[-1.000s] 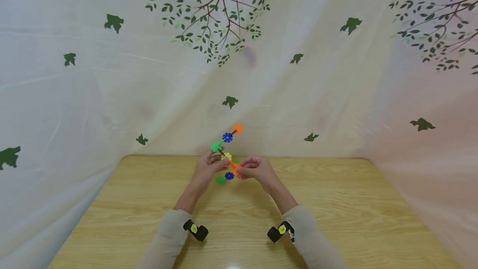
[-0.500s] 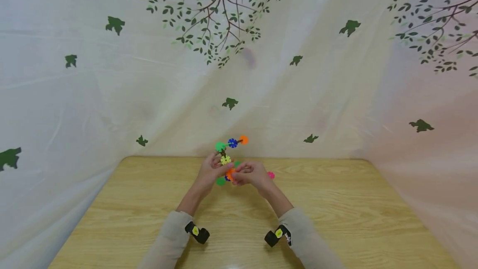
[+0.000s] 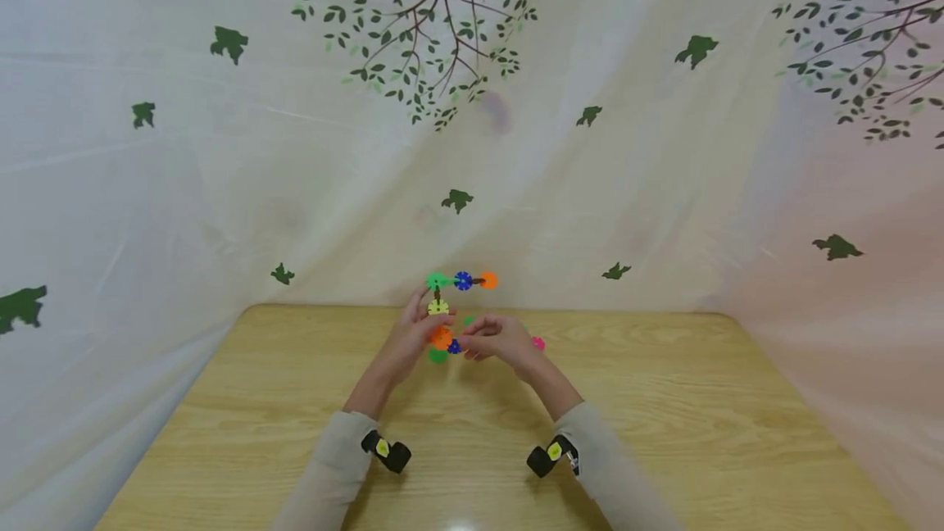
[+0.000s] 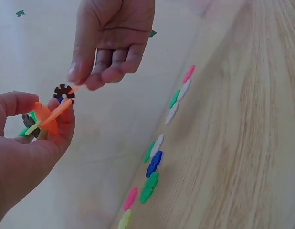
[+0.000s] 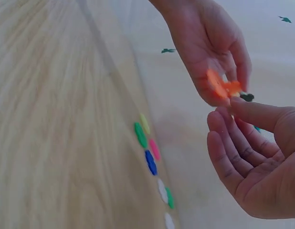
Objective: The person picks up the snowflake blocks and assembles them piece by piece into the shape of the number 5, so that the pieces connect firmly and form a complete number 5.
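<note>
My left hand point(image 3: 408, 342) pinches a chain of interlocking notched plastic discs near its lower end. Close to the thumb shows an orange disc point(image 3: 442, 339), with a second one joined to it in the left wrist view. Above it come a yellow disc point(image 3: 438, 307) and a green disc point(image 3: 436, 280). From there the chain runs right through a blue disc point(image 3: 463, 280) to an orange end disc point(image 3: 488, 280). My right hand point(image 3: 499, 341) is just right of the held end, thumb and index tips together; I cannot tell whether they pinch anything.
Loose discs lie in a row along the far side of the wooden table point(image 3: 472, 433), among them a blue one point(image 4: 154, 163), a green one point(image 4: 149, 187) and a pink one point(image 4: 130, 199). A pale curtain point(image 3: 332, 187) with printed leaves hangs behind the table.
The chain has turned so its upper arm points right instead of up and right. The orange disc that my right hand gripped has shifted left, away from the right fingertips.
</note>
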Available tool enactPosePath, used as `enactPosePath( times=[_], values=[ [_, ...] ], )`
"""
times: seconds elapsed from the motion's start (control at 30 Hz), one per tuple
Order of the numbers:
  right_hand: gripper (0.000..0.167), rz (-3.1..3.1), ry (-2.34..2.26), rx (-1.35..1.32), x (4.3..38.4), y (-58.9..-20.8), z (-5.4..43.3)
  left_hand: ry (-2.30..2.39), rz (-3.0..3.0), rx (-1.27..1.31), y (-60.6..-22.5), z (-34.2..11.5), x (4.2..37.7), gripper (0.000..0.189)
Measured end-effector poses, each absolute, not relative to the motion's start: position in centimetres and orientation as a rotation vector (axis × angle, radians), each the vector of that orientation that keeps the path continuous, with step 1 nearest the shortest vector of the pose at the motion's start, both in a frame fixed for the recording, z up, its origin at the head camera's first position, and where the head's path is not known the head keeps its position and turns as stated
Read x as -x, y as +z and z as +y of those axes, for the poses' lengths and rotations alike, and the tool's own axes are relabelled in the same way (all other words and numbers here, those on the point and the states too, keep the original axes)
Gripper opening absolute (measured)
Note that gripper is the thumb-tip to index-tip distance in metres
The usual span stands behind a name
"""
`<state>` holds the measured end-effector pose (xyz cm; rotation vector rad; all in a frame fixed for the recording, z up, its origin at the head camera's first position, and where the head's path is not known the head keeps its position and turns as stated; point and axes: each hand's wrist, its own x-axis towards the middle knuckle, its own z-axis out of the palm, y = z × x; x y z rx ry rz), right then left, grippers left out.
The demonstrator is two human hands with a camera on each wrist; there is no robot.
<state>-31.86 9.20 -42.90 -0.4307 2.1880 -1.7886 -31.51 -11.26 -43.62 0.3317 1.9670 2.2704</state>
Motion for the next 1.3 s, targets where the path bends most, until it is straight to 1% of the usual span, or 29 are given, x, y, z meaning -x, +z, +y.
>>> enactPosePath(
  times=[0.3,0.6,0.77,0.97,1.13,1.3],
  values=[
    [0.02,2.387,-1.423,0.605,33.4,-40.8,14.2,2.355,1.789,-0.303,-43.3,-11.3,31.6,0.061],
    [0.013,2.5,-1.154,0.77,35.9,-42.8,18.3,2.321,1.797,-0.233,-43.6,-11.5,31.2,0.058],
    [0.02,2.625,-1.043,0.753,36.8,-44.1,19.8,2.327,1.781,-0.25,-43.7,-11.0,31.4,0.056],
    [0.028,2.635,-1.047,0.717,37.7,-44.9,20.3,2.327,1.831,-0.274,-43.8,-10.6,31.5,0.054],
    [0.029,2.622,-1.039,0.684,38.1,-45.4,20.5,2.332,1.848,-0.26,-43.8,-10.5,31.7,0.054],
    [0.023,2.625,-1.058,0.651,38.2,-45.8,20.4,2.349,1.835,-0.265,-43.7,-10.4,32.0,0.055]
  ],
)
